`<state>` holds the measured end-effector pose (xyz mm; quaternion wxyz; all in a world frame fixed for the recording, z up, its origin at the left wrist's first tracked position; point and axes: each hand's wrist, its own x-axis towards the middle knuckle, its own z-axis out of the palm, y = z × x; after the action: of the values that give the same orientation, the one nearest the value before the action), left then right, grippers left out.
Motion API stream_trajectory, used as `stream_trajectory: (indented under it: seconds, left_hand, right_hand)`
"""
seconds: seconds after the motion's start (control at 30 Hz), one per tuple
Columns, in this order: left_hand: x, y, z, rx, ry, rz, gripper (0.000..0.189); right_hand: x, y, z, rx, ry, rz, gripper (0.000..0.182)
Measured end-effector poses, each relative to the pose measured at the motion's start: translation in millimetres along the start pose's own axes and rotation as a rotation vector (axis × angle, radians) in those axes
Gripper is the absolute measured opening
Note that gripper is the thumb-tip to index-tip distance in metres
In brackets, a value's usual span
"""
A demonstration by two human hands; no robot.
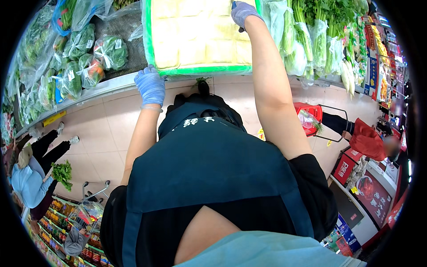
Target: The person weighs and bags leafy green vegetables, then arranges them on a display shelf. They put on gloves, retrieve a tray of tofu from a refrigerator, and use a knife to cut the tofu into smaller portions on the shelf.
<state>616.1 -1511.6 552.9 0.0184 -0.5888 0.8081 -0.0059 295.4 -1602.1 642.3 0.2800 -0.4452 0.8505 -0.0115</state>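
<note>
A slab of pale yellow tofu (pixel 200 36), scored into squares, fills a green plastic tray (pixel 203 70) in front of me. Clear film covers parts of the tray's rim. My left hand (pixel 150 85), in a blue knit glove, grips the near left corner of the tray. Over the tofu's far right part is my right hand (pixel 246 15), gloved the same way, with its fingers curled. Whether it holds something is hard to tell, since the fingertips lie at the picture's top edge.
Bagged green vegetables (pixel 78 56) lie on the counter at left. Bundles of celery (pixel 302 36) and white radishes (pixel 348 76) lie at right. A shopper with a red basket (pixel 305 116) stands at right. Behind left are people and a shopping cart (pixel 87 213).
</note>
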Motion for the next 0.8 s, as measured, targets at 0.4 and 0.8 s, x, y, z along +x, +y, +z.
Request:
stream_trajectory:
  seconds: [0.4, 0.8]
  left_hand:
    - [0, -2, 3, -0.022, -0.028, 0.004, 0.054]
    - [1, -2, 3, 0.034, -0.026, 0.028, 0.051]
  right_hand:
    - [-36, 12, 18, 0.013, 0.002, 0.052, 0.043]
    - [-80, 28, 31, 0.066, -0.044, 0.094, 0.045]
